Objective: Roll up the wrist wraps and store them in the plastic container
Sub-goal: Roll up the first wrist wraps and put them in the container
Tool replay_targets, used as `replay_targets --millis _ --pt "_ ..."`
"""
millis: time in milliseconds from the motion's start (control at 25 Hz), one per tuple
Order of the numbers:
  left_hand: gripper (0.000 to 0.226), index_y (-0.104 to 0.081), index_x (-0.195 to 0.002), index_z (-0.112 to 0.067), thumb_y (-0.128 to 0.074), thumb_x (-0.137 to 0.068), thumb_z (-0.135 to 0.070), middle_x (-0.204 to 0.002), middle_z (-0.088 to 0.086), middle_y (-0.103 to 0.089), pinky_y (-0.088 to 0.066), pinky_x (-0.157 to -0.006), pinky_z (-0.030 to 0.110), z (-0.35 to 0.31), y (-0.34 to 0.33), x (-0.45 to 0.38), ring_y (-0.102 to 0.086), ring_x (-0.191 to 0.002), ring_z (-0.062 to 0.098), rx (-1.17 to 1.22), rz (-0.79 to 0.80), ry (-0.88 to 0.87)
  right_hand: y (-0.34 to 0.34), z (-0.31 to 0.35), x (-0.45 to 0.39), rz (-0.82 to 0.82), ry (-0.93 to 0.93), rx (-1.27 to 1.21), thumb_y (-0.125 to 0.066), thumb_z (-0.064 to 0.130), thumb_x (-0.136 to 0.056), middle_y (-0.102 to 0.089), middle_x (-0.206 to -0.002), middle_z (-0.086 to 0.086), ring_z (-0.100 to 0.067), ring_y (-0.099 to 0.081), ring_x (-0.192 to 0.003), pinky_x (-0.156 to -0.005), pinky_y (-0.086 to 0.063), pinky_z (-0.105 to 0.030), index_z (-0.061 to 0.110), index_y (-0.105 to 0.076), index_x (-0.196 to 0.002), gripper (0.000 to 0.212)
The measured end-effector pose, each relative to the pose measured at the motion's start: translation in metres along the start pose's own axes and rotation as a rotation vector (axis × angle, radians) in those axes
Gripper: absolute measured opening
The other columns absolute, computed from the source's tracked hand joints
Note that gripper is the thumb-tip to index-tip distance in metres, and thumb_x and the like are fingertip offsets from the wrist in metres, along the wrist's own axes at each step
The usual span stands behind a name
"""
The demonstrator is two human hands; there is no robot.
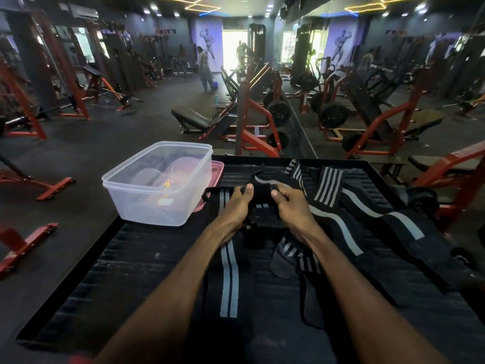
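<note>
A black wrist wrap with grey stripes [228,279] lies lengthwise on the black ribbed platform [136,261]. Its far end is a small roll [262,191] held from both sides: my left hand [237,206] grips its left side, my right hand [292,207] its right side, thumbs on top. More black wraps with grey stripes [330,185] lie tangled to the right and behind. Another crumpled wrap [291,256] sits under my right wrist. The clear plastic container [157,206] stands open and empty at the platform's left far corner, left of my hands.
A pink lid [216,170] lies under the container's right side. The platform's left edge drops to the dark gym floor. Red and black weight machines [252,119], benches and a mirror wall stand beyond; people stand far back near the bright doorway.
</note>
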State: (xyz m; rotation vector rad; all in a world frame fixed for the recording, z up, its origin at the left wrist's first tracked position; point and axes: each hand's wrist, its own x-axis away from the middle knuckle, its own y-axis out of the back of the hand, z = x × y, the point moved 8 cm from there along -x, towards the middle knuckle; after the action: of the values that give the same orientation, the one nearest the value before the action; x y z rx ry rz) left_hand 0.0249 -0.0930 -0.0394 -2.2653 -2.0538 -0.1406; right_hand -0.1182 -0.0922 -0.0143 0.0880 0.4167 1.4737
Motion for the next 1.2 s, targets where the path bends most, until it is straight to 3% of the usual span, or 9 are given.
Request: replay_targets --millis 80,240,360,480,560,680,920,1040,1200 --pt "0.06 -0.034 -0.147 -0.02 -0.032 -0.101 -0.059 -0.146 0.008 -0.05 -0.042 -0.111 0.05 0.0 0.003 0.001 -0.051 -0.132 0.026 -0.192 -0.009 -0.03 0.0 0.0 -0.001 -0.001 -0.007 0.046 -0.05 0.014 -0.103 -0.074 -0.098 -0.001 -0.019 -0.069 -0.099 -0.085 -0.051 -0.03 0.009 -0.074 -0.104 0.025" --pt "0.062 -0.032 -0.146 -0.018 -0.03 -0.101 -0.06 -0.143 0.008 -0.051 -0.044 -0.109 0.048 -0.002 0.002 0.001 -0.052 -0.129 0.025 -0.2 0.01 -0.05 -0.001 -0.001 -0.005 -0.029 0.023 0.069 -0.05 0.017 -0.102 -0.075 -0.1 -0.005 -0.023 -0.069 -0.099 -0.092 -0.054 -0.045 0.008 -0.072 -0.102 0.024" --pt "0.051 -0.048 -0.13 -0.019 -0.042 -0.099 -0.058 -0.117 0.007 -0.066 -0.058 -0.073 0.037 -0.006 0.005 -0.001 -0.067 -0.099 0.021 -0.061 -0.024 -0.056 -0.003 0.001 0.0 -0.055 0.036 -0.007 -0.054 0.015 -0.098 -0.077 -0.098 0.002 -0.018 -0.071 -0.098 -0.093 -0.055 -0.047 0.019 -0.075 -0.101 0.022" --pt "0.007 -0.059 -0.106 -0.02 -0.055 -0.102 -0.023 -0.093 0.007 -0.066 -0.047 -0.043 0.024 -0.018 0.009 0.001 -0.066 -0.07 0.018 0.097 -0.05 -0.146 -0.004 0.008 0.001 -0.035 0.001 -0.239 -0.058 0.009 -0.095 -0.077 -0.103 0.001 -0.018 -0.073 -0.099 -0.089 -0.058 -0.044 0.025 -0.076 -0.103 0.026" --pt "0.018 -0.062 -0.101 -0.022 -0.055 -0.099 -0.006 -0.091 0.006 -0.067 -0.049 -0.044 0.023 -0.024 0.012 0.004 -0.066 -0.07 0.016 0.105 -0.047 -0.19 -0.006 0.005 0.003 0.015 -0.166 -0.492 -0.058 0.012 -0.098 -0.076 -0.103 -0.013 -0.025 -0.074 -0.091 -0.076 -0.061 -0.043 0.012 -0.074 -0.104 0.017" --pt "0.028 -0.066 -0.103 -0.023 -0.06 -0.094 0.003 -0.099 0.003 -0.068 -0.053 -0.054 0.023 -0.025 0.011 0.004 -0.068 -0.076 0.01 0.032 0.024 -0.273 -0.01 0.001 0.006 0.075 -0.275 -0.573 -0.056 0.022 -0.102 -0.073 -0.103 -0.025 -0.039 -0.073 -0.095 -0.082 -0.06 -0.053 -0.003 -0.07 -0.107 0.029" --pt "0.04 -0.07 -0.107 -0.006 -0.07 -0.087 -0.041 -0.09 0.013 -0.074 -0.048 -0.048 0.027 -0.016 0.011 0.002 -0.07 -0.067 0.022 0.173 0.021 -0.057 0.0 0.013 0.002 0.011 -0.07 -0.429 -0.063 -0.004 -0.093 -0.073 -0.093 -0.011 -0.026 -0.071 -0.087 -0.077 -0.061 -0.041 0.015 -0.072 -0.093 0.02" --pt "0.017 -0.073 -0.103 -0.011 -0.064 -0.096 -0.024 -0.094 0.011 -0.076 -0.055 -0.054 0.03 -0.017 0.015 0.0 -0.073 -0.076 0.027 0.187 -0.009 -0.09 0.0 0.014 0.0 0.024 -0.068 -0.424 -0.07 -0.002 -0.087 -0.074 -0.102 -0.012 -0.03 -0.072 -0.098 -0.087 -0.059 -0.046 0.018 -0.075 -0.097 0.023" --pt "0.02 -0.072 -0.109 -0.017 -0.06 -0.097 -0.007 -0.097 0.005 -0.075 -0.058 -0.068 0.031 -0.018 0.013 0.001 -0.072 -0.085 0.019 0.118 -0.006 -0.147 -0.011 0.006 0.006 0.108 -0.242 -0.53 -0.071 0.018 -0.092 -0.074 -0.107 -0.015 -0.027 -0.073 -0.093 -0.087 -0.059 -0.05 0.013 -0.071 -0.108 0.016"
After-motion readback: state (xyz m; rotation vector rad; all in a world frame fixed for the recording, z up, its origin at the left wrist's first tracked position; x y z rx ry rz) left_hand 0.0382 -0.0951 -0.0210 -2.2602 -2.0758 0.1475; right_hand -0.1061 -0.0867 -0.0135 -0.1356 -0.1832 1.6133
